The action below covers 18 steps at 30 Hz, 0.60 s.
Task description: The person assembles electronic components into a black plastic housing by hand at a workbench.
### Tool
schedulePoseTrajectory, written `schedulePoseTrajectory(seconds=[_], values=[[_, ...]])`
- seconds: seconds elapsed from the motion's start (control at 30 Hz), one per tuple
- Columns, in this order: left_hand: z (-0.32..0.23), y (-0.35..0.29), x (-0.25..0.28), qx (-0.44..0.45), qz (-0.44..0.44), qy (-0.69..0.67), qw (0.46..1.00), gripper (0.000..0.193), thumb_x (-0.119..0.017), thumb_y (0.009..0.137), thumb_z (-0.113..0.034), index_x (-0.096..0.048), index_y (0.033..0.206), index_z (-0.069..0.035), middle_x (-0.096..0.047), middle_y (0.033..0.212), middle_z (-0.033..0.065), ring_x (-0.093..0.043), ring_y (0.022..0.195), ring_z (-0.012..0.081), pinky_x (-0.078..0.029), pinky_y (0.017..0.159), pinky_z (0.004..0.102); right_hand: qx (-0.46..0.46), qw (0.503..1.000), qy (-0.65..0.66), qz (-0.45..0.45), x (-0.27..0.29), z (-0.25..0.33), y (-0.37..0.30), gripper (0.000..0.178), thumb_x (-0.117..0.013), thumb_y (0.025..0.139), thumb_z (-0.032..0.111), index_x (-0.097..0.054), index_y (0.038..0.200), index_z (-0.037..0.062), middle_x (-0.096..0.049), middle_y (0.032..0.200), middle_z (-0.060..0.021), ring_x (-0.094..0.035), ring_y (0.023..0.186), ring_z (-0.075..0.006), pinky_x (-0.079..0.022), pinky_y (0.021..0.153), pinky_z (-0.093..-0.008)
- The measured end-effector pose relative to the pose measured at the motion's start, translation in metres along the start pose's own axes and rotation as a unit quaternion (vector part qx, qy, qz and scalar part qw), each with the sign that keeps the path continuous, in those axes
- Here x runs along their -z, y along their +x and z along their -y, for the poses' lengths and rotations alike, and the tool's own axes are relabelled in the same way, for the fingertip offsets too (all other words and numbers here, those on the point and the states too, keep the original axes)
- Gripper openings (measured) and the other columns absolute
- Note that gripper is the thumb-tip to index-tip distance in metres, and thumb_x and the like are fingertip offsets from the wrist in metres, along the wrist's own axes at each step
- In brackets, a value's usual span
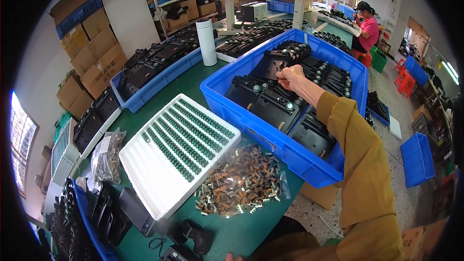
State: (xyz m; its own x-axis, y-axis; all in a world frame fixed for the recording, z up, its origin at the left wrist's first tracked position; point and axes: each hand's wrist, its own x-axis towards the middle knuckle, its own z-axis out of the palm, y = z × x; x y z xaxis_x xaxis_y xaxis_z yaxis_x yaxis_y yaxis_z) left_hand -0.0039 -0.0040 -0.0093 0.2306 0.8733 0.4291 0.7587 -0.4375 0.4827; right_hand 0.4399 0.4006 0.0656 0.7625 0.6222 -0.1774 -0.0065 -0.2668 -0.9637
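Black plastic assemblies [278, 101], each fitted with round green-capped parts, are lying packed in rows inside the big blue bin [270, 137] at the right of the green table [193, 84], and that is where you are reaching. Your right hand [290, 77] is stretching out over the middle of the bin, its fingers curled nearly closed and pinching the upper edge of 1 tilted black assembly [273, 63] that is standing up above its neighbours. Your left hand [232, 257] is barely showing at the bottom edge, so I cannot tell how open it is or whether it is holding anything. Nearer to you, a white tray [179, 154] of small green components is sitting beside a loose heap of little metal pieces [239, 181]. Judging by the grip, you are in the picking step, lifting 1 unit free of the stack. The next move is probably calling for a straight, steady pull, so the piece is not snagging on the units packed tight against it, and for clear room on the table near the tray.
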Motion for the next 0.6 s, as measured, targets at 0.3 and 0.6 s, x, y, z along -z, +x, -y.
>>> schedulePoseTrajectory(seconds=[0.3, 0.6], values=[[-0.001, 0.002, 0.002, 0.005, 0.004, 0.010, 1.000, 0.050, -0.057, 0.099, -0.041, -0.063, 0.122, 0.003, -0.058, 0.129, 0.0263, -0.053, 0.109, 0.0475, -0.042, 0.097, 0.0553, -0.041, 0.999, 0.008, 0.007, 0.000, 0.006, -0.014, 0.007, -0.076, 0.077, -0.005, -0.070, 0.074, -0.0050, -0.071, 0.073, -0.0140, -0.064, 0.055, -0.0174, -0.041, 0.043, -0.0255], [-0.003, 0.002, 0.003, 0.007, -0.001, 0.012, 1.000, 0.048, -0.058, 0.098, -0.040, -0.064, 0.121, 0.002, -0.059, 0.128, 0.0263, -0.053, 0.109, 0.0476, -0.043, 0.097, 0.0554, -0.083, 0.996, 0.003, 0.038, 0.004, 0.015, -0.004, 0.010, -0.077, 0.080, -0.002, -0.070, 0.073, -0.0032, -0.069, 0.069, -0.0122, -0.042, 0.041, -0.0074, -0.029, 0.035, -0.0254]])
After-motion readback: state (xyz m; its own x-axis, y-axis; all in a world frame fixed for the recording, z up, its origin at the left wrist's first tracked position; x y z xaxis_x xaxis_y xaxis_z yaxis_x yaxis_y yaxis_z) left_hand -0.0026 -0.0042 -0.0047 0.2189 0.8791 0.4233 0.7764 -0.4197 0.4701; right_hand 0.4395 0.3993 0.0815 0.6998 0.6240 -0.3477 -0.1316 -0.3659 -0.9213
